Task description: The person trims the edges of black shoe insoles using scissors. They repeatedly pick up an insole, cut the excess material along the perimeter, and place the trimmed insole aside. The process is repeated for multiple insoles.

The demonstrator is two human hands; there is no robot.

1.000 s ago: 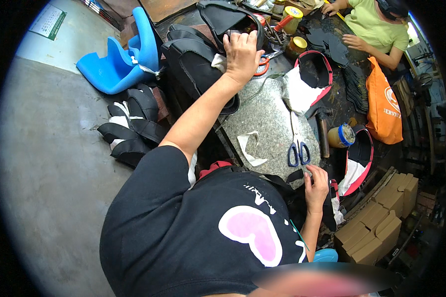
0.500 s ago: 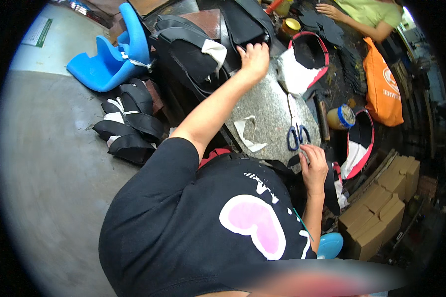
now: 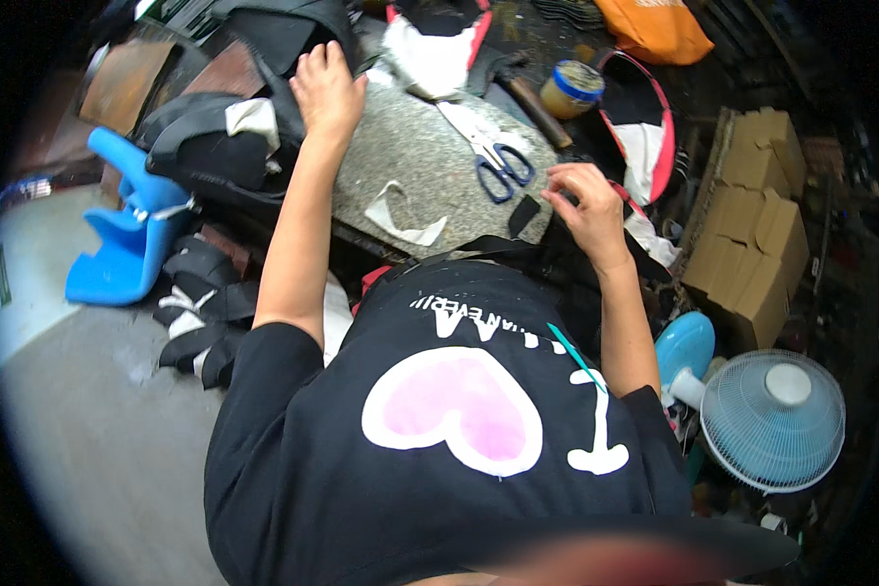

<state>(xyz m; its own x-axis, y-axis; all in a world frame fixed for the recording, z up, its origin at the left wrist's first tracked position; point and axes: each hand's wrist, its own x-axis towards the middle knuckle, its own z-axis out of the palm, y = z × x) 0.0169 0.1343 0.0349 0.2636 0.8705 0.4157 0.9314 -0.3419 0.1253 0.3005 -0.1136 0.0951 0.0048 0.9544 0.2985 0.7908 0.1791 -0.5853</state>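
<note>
My left hand (image 3: 328,98) lies with fingers stretched out at the edge of a black curved piece (image 3: 278,34), at the far left of a grey stone slab (image 3: 391,137). Beside it a stack of black curved pieces (image 3: 205,151) has a white cloth flap (image 3: 254,122) on top. My right hand (image 3: 591,210) hovers off the slab's right edge, thumb and fingers apart and loosely bent, with nothing seen in it. Close to its fingertips are scissors (image 3: 503,168) with dark blue handles and a small black scrap (image 3: 523,217). A white fabric offcut (image 3: 400,220) rests on the slab.
A red-edged black piece with white lining (image 3: 430,54) sits beyond the slab; another (image 3: 645,146) lies right. Between them are a wooden handle (image 3: 537,110) and a blue-lidded jar (image 3: 573,88). Cardboard boxes (image 3: 752,225) and a fan (image 3: 774,420) stand right, a blue moulded form (image 3: 132,234) left.
The view has turned, shifting the bench leftward and up. My left hand's bent fingers have straightened on the black piece. My right hand stays near the scissors.
</note>
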